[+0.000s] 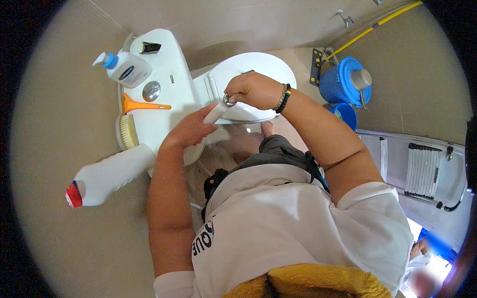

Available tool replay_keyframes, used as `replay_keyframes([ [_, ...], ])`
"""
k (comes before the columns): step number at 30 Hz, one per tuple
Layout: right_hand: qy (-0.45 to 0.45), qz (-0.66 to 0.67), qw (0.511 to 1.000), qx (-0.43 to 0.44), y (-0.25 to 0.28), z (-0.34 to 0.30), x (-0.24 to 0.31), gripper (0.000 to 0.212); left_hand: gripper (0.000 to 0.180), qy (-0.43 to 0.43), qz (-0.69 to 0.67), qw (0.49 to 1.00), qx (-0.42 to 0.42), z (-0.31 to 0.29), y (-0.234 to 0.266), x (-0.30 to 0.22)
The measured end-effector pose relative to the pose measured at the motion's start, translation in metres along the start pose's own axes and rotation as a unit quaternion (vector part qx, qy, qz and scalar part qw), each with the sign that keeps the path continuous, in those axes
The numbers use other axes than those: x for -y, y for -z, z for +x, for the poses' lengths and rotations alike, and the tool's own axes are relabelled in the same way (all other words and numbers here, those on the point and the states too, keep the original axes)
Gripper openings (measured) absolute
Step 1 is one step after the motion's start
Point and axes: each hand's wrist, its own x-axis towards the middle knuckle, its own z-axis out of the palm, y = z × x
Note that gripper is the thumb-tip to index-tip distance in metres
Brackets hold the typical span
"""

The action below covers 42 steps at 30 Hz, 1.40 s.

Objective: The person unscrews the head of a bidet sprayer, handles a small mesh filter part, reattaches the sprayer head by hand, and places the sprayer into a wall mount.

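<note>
My left hand (pixel 191 128) is wrapped round a slim white tube with a shiny metal end (pixel 216 113); its exact kind is unclear. Fingers of my right hand (pixel 254 90) pinch the metal end, with a beaded bracelet on that wrist. Both hands are in front of the white toilet lid (pixel 261 67), which is down. Left of them, the white cistern top (pixel 166 64) bears a pump bottle (pixel 130 69) with a blue collar, a round metal flush button (pixel 151 91), an orange-handled tool (pixel 144 105) and a brush with cream bristles (pixel 129 131).
A white bottle with a red cap (pixel 112 174) is at the cistern's near end. Beyond the toilet at right are a blue bucket (pixel 343 82) with a dipper (pixel 361 78) and a yellow pole (pixel 370 32). A folded ladder (pixel 422 169) and another person (pixel 420 270) appear at lower right.
</note>
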Motion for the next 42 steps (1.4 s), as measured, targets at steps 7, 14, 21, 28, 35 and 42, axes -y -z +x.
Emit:
replay_keyframes([
  [7,0.013,-0.020,1.000,0.003,0.005,0.003,0.005,0.012,0.056,-0.017,0.005,1.000,0.009,0.001,-0.002,0.004],
  [14,0.004,-0.052,0.998,0.029,0.007,0.006,0.008,0.010,0.057,-0.008,0.011,1.000,0.022,0.005,-0.001,0.008],
  [21,0.008,-0.042,0.998,0.035,0.007,0.004,0.004,0.008,0.057,-0.005,0.020,0.999,0.027,0.002,0.000,0.003],
  [28,0.005,-0.035,0.999,0.029,0.005,-0.002,0.007,0.010,0.057,-0.005,0.001,0.999,0.041,0.000,0.002,0.003],
  [35,-0.017,-0.041,0.999,0.001,0.001,0.001,0.003,0.008,0.057,-0.021,0.022,0.999,0.026,0.002,0.000,0.002],
  [42,0.020,-0.005,1.000,0.011,0.002,-0.003,0.000,0.008,0.057,-0.014,0.007,0.999,0.032,0.004,-0.002,0.005],
])
